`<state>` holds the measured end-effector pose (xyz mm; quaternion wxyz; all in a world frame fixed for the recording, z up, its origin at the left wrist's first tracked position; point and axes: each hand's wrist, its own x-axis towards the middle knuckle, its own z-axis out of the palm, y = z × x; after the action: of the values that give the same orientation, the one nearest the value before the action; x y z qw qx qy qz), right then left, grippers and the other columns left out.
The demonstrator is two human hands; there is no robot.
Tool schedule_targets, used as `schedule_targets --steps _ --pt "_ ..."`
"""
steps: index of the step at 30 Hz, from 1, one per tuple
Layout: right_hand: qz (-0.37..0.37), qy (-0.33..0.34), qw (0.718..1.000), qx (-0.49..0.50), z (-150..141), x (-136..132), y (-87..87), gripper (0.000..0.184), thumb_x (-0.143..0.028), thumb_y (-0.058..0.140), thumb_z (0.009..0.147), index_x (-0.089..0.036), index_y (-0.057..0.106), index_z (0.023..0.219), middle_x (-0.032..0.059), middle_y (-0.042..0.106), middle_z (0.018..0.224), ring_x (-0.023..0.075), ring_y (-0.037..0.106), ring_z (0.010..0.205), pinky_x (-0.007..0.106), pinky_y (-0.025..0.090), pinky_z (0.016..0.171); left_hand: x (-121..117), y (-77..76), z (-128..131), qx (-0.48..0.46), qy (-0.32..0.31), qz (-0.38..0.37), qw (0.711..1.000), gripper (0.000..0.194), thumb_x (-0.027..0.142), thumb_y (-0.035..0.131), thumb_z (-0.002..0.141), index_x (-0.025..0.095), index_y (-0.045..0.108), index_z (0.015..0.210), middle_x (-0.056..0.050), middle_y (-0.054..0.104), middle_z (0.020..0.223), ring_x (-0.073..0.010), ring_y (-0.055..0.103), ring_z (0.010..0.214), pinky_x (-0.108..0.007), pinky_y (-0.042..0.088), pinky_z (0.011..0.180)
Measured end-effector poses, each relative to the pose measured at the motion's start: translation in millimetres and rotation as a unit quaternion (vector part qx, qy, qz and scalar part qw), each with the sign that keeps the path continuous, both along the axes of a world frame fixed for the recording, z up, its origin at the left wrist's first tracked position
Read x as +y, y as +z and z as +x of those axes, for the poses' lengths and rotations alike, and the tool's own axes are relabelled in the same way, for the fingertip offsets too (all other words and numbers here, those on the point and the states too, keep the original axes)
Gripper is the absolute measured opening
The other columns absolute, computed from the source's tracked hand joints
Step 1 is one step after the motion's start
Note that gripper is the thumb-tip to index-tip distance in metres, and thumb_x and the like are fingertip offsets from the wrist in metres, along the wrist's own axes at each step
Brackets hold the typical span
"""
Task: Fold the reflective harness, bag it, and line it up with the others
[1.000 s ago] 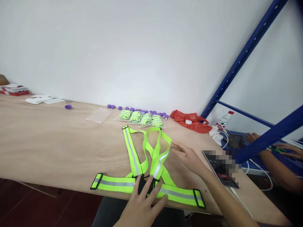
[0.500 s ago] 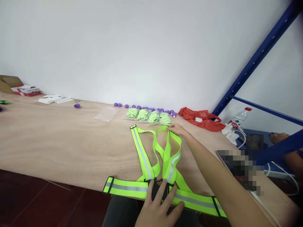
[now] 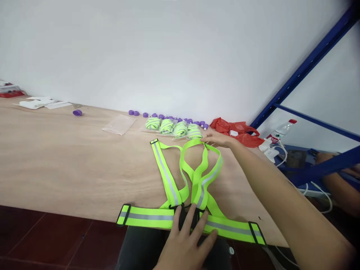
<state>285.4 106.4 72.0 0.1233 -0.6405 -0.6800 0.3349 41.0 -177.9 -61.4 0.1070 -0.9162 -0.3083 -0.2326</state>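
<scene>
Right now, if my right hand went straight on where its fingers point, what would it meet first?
Most likely the neon reflective harness's top strap, just at the fingertips of your right hand; the rightmost bagged reflective strap lies close by, but depth there is unclear.

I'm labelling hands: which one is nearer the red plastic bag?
Right. The right hand is just left of the red plastic bag, at the far end of the harness; the left hand is farther, on the black centre piece.

Head-worn camera, forward and down over table point(image 3: 84, 165)
</scene>
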Motion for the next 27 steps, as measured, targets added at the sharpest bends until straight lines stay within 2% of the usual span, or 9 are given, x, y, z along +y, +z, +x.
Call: schedule_targets --steps 1,3,5,8,11,14,17,24,27 --pt "-0.028 0.0 1.0 0.011 2 0 3.3 0.032 -0.048 0.078 0.078 -0.021 0.063 0.086 0.0043 0.067 0.087 0.0167 0.064 0.076 0.029 0.056 0.069 -2 -0.7 -1 0.023 -0.007 -0.038 0.999 0.089 0.071 0.071 0.074 0.033 0.042 0.149 -0.01 0.026 0.164 -0.0445 0.025 0.146 -0.073 0.016 0.114" --pt "-0.062 -0.005 0.998 0.026 5 -1 8.4 0.036 -0.045 0.084 0.072 -0.021 0.065 0.091 0.005 0.068 0.093 0.0172 0.064 0.08 0.028 0.057 0.07 -4 -2.6 -2 0.047 -0.012 -0.094 0.994 0.095 0.072 0.071 0.074 0.033 0.035 0.152 -0.01 0.015 0.167 -0.0471 0.021 0.147 -0.074 0.025 0.11" --pt "-0.054 -0.003 0.999 0.004 6 -3 11.6 0.038 -0.047 0.086 0.07 -0.019 0.069 0.091 0.0056 0.068 0.091 0.0174 0.064 0.078 0.027 0.056 0.067 -5 -5.1 -2 0.053 -0.017 -0.114 0.992 0.092 0.069 0.069 0.078 0.034 0.033 0.154 -0.01 0.011 0.168 -0.0479 0.018 0.148 -0.074 0.028 0.109" --pt "-0.014 0.028 0.998 -0.054 5 -6 12.7 0.038 -0.053 0.083 0.072 -0.017 0.072 0.082 0.0043 0.065 0.073 0.016 0.061 0.064 0.025 0.052 0.056 -5 -7.2 -1 0.052 -0.022 -0.116 0.992 0.09 0.07 0.066 0.08 0.033 0.03 0.155 -0.011 0.009 0.168 -0.0483 0.016 0.149 -0.075 0.027 0.109" --pt "0.049 0.051 0.996 -0.057 3 -8 10.5 0.036 -0.048 0.08 0.076 -0.016 0.075 0.09 0.0026 0.063 0.065 0.0152 0.061 0.056 0.024 0.05 0.051 -4 -2.9 -2 0.047 -0.021 -0.114 0.992 0.09 0.07 0.066 0.08 0.033 0.032 0.155 -0.011 0.012 0.168 -0.0489 0.018 0.148 -0.075 0.027 0.108" --pt "0.059 0.058 0.995 -0.057 0 -9 8.2 0.031 -0.033 0.079 0.078 -0.016 0.075 0.104 0.0044 0.069 0.075 0.017 0.066 0.06 0.025 0.055 0.054 -3 7.3 -3 0.043 -0.023 -0.105 0.993 0.086 0.066 0.07 0.078 0.031 0.04 0.151 -0.01 0.023 0.165 -0.0484 0.028 0.144 -0.073 0.031 0.107" --pt "0.073 0.074 0.99 -0.099 -5 -8 11.2 0.025 -0.023 0.076 0.078 -0.017 0.075 0.102 0.0063 0.072 0.086 0.0191 0.069 0.064 0.027 0.058 0.058 -1 16.7 -4 0.033 -0.024 -0.088 0.995 0.084 0.065 0.074 0.075 0.03 0.046 0.146 -0.01 0.035 0.16 -0.0464 0.037 0.139 -0.068 0.037 0.106" --pt "0.151 0.085 0.973 -0.15 -14 7 38.1 0.03 -0.033 0.076 0.083 -0.016 0.074 0.108 0.0053 0.071 0.086 0.0207 0.068 0.074 0.028 0.052 0.069 -1 19.7 -4 0.017 -0.014 -0.08 0.997 0.079 0.065 0.073 0.076 0.031 0.05 0.143 -0.007 0.038 0.159 -0.0447 0.036 0.14 -0.067 0.032 0.108" --pt "0.183 0.094 0.963 -0.176 -15 19 47.0 0.035 -0.037 0.074 0.084 -0.017 0.075 0.112 0.0049 0.072 0.088 0.0212 0.066 0.081 0.028 0.049 0.075 -1 18.4 -4 0.007 -0.017 -0.071 0.997 0.078 0.064 0.073 0.076 0.03 0.05 0.143 -0.007 0.041 0.157 -0.0391 0.036 0.141 -0.064 0.026 0.114"
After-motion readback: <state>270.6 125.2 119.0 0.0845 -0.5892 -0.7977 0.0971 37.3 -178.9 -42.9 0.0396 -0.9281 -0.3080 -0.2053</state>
